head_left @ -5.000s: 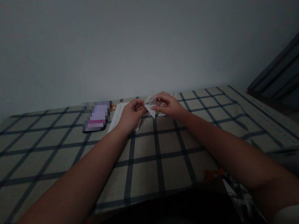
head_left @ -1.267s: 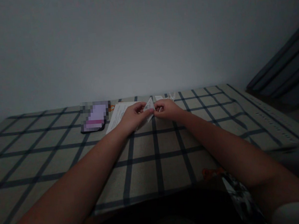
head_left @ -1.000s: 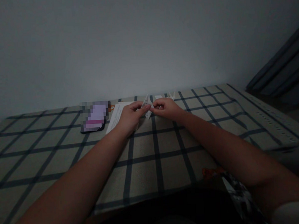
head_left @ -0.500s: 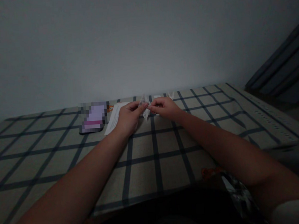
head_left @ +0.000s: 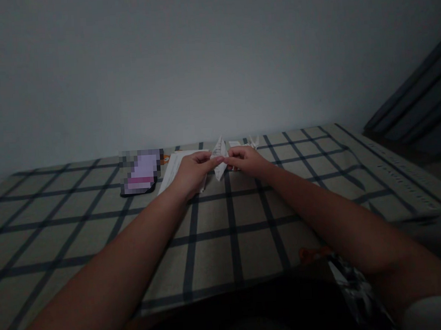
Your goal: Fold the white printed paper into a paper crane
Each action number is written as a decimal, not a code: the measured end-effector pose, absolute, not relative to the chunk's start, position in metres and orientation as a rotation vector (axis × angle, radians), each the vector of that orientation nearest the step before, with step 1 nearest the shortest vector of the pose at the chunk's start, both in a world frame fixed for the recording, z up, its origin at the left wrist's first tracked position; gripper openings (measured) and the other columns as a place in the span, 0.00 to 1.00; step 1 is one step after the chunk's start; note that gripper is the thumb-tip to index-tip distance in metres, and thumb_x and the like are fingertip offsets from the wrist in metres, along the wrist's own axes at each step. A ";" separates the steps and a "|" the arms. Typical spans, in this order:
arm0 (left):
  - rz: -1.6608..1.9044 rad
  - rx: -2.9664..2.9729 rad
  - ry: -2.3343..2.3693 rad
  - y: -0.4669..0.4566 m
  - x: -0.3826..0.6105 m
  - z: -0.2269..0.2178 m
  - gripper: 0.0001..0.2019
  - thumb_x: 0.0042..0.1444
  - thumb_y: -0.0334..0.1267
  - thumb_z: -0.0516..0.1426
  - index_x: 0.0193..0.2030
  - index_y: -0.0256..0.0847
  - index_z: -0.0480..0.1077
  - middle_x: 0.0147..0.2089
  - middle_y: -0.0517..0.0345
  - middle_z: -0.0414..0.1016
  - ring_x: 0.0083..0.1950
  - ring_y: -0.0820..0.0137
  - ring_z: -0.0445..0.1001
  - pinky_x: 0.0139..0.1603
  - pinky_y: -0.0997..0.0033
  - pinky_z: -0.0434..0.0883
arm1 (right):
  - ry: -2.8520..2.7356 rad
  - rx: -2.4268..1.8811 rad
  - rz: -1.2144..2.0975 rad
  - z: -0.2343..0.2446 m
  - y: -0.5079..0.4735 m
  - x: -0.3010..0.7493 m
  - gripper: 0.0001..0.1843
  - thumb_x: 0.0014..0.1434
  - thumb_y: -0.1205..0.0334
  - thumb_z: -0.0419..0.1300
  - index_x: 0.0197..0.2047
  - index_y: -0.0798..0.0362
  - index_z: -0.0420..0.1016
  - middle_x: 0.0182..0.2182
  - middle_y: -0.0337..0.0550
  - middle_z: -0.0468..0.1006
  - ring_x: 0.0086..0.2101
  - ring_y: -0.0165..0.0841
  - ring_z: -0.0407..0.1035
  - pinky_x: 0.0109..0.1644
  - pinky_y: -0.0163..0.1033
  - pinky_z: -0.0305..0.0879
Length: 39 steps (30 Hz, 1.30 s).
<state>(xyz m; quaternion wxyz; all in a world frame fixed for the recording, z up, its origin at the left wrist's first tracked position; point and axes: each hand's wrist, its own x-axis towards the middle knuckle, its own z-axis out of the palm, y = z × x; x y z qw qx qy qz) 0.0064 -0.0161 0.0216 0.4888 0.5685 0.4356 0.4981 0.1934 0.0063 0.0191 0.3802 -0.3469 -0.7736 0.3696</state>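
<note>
A small folded piece of white printed paper [head_left: 220, 157] with pointed ends is held just above the checked cloth at the far middle. My left hand [head_left: 193, 172] pinches its left side with thumb and fingers closed. My right hand [head_left: 247, 162] pinches its right side the same way. Both forearms reach out from the near edge. Under and behind my left hand lies a flat white printed sheet [head_left: 174, 169].
A phone [head_left: 141, 172] with a lit screen lies left of the sheet. Small white paper bits [head_left: 252, 142] sit by the wall behind my right hand. The beige cloth with dark grid lines [head_left: 97, 227] covers the surface; a dark slatted thing [head_left: 423, 118] stands at right.
My hands have kept pinching and working the folded paper; it now looks narrower and more upright than five seconds ago. The view shifted slightly.
</note>
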 end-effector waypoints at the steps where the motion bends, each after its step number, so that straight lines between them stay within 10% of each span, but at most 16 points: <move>1: 1.216 1.357 1.052 -0.015 0.006 0.021 0.18 0.43 0.48 0.70 0.37 0.38 0.80 0.36 0.52 0.81 0.32 0.69 0.74 0.36 0.68 0.69 | -1.978 -0.888 0.927 0.019 0.007 0.194 0.19 0.59 0.48 0.59 0.26 0.55 0.67 0.24 0.37 0.69 0.27 0.27 0.63 0.32 0.35 0.57; 26: 1.131 1.246 1.005 -0.014 0.003 0.023 0.15 0.44 0.47 0.69 0.27 0.39 0.72 0.25 0.60 0.71 0.24 0.75 0.65 0.26 0.73 0.60 | -1.883 -0.877 0.932 0.018 0.009 0.194 0.22 0.60 0.44 0.59 0.27 0.55 0.67 0.24 0.38 0.71 0.26 0.26 0.65 0.31 0.34 0.62; 33: 1.081 1.120 0.927 -0.008 0.001 0.021 0.11 0.45 0.42 0.68 0.33 0.39 0.75 0.34 0.56 0.76 0.33 0.71 0.71 0.32 0.73 0.68 | -1.774 -0.675 1.122 0.018 0.008 0.195 0.22 0.56 0.52 0.65 0.50 0.51 0.68 0.31 0.36 0.75 0.29 0.26 0.69 0.34 0.33 0.67; 39: 1.015 1.114 0.901 -0.011 0.003 0.024 0.12 0.47 0.41 0.68 0.35 0.37 0.76 0.36 0.54 0.76 0.32 0.74 0.70 0.30 0.75 0.67 | -1.901 -0.685 1.089 0.020 0.008 0.194 0.17 0.55 0.53 0.65 0.44 0.55 0.77 0.36 0.43 0.79 0.33 0.28 0.71 0.38 0.36 0.69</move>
